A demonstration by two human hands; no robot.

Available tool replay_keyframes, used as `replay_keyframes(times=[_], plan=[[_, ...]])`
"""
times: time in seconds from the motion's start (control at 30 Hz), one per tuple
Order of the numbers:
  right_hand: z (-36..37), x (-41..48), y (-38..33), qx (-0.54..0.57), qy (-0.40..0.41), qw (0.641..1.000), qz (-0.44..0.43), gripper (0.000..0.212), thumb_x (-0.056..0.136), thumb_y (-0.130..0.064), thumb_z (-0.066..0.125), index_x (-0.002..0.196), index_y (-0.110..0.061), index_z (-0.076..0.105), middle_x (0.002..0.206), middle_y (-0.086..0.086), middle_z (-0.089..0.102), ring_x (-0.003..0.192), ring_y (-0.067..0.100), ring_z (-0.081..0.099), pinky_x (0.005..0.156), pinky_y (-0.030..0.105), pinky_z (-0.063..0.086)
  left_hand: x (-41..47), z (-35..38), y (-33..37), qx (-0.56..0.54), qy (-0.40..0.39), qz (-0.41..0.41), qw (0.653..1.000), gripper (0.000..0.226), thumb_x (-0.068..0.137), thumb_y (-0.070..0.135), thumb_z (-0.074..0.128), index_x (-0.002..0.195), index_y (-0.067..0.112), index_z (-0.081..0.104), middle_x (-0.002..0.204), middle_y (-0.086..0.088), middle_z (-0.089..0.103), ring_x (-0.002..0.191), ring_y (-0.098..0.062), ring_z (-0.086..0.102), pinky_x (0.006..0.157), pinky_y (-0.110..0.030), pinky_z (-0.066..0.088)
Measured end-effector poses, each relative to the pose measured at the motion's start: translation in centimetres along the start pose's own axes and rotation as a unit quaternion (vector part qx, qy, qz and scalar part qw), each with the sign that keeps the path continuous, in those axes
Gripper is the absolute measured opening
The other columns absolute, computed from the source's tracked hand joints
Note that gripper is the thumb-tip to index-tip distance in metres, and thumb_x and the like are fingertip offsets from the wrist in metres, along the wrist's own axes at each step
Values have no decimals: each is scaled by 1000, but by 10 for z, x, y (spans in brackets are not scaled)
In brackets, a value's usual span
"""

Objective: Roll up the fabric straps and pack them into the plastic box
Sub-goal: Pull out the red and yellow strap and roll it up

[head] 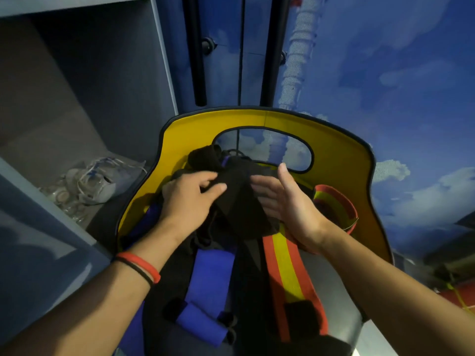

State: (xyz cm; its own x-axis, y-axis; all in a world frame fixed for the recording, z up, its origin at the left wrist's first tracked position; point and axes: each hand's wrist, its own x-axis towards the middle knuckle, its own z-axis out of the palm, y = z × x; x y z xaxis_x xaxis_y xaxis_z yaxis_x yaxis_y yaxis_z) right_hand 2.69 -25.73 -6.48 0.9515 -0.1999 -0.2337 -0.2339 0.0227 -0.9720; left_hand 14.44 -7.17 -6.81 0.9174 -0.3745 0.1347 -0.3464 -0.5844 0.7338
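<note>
The work looks to be at an early stage. In the middle of the frame the left hand (190,199) has its fingers curled into a bunched black strap (239,201), pinching the cloth between thumb and fingertips. The right hand (288,204) is opened out, fingers nearly straight and thumb raised, with its palm against the right side of the same bundle; it holds nothing. The black strap is gathered rather than wound, so the step in hand seems to be sorting or starting a roll. Below the hands a wide blue strap (210,281) and an orange-and-yellow strap (290,273) lie flat and unrolled, running toward the bottom of the frame, the striped one looping up at centre right. All of them rest on a yellow panel (334,150) with a cut-out handle. No finished roll can be made out, and no plastic box shows anywhere in view, so rolling and packing both appear still to do. A shelf (51,140) at the left holds bagged tubing (95,181).
</note>
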Motion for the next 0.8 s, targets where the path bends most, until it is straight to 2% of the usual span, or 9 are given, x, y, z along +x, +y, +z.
replay_keyframes(times=[0.1,0.23,0.3,0.4,0.47,0.53,0.6,0.7,0.8], plan=[[-3,1,9,-128,42,991,3,50,101,-64,38,126,-29,64,128,-7,66,113,3,61,102,26,46,17,-17,2,-108,51,-5,993,37,93,37,73,126,20,72,115,8,71,105,-12,66,90,-30,53],[-10,-3,23,-453,1,891,-21,69,96,-53,61,155,-26,37,153,-1,46,140,19,45,111,25,35,36,-38,-20,-114,136,-65,982,23,92,30,75,108,15,77,94,3,74,86,-10,69,86,-27,53],[-10,-4,32,-550,-51,833,-28,83,92,-52,66,160,-32,22,161,1,32,147,25,34,116,34,34,41,-43,-40,-68,125,-114,983,24,90,34,76,108,19,71,94,-1,73,92,-22,71,93,-43,56],[-8,-7,48,-582,-124,802,55,93,88,-57,68,160,-42,10,169,-1,10,154,29,16,122,47,27,33,-40,-56,80,2,-182,980,37,92,41,72,118,23,53,100,-5,71,99,-32,69,91,-49,54],[-4,-7,57,-617,-156,767,87,99,86,-60,68,160,-45,5,171,-4,1,156,28,8,122,51,25,24,-35,-56,202,-52,-173,963,54,90,41,75,130,20,45,122,-10,64,113,-36,62,89,-48,52],[4,-7,62,-643,-175,740,90,103,84,-63,69,160,-45,2,171,-4,-4,156,31,4,122,55,22,18,-30,-49,263,-20,-90,960,72,82,31,84,138,20,41,139,-12,49,127,-38,51,95,-54,50],[11,-5,60,-648,-166,740,73,98,84,-63,68,160,-41,12,170,-3,-1,155,32,9,121,55,21,14,-28,-35,302,18,52,952,94,74,14,87,151,28,34,153,-8,32,142,-35,35,111,-57,41],[14,-3,51,-583,-116,803,48,71,86,-55,71,144,-29,39,169,0,3,152,29,20,118,49,29,8,-24,-20,361,-50,230,902,108,72,-5,75,157,42,29,166,5,15,157,-24,5,124,-61,9],[12,1,49,-506,-91,857,30,47,84,-49,77,118,-26,54,169,0,-13,152,31,22,112,42,39,1,-16,-15,371,-138,222,891,85,85,10,75,151,46,35,154,15,31,153,-13,16,123,-63,-6]])
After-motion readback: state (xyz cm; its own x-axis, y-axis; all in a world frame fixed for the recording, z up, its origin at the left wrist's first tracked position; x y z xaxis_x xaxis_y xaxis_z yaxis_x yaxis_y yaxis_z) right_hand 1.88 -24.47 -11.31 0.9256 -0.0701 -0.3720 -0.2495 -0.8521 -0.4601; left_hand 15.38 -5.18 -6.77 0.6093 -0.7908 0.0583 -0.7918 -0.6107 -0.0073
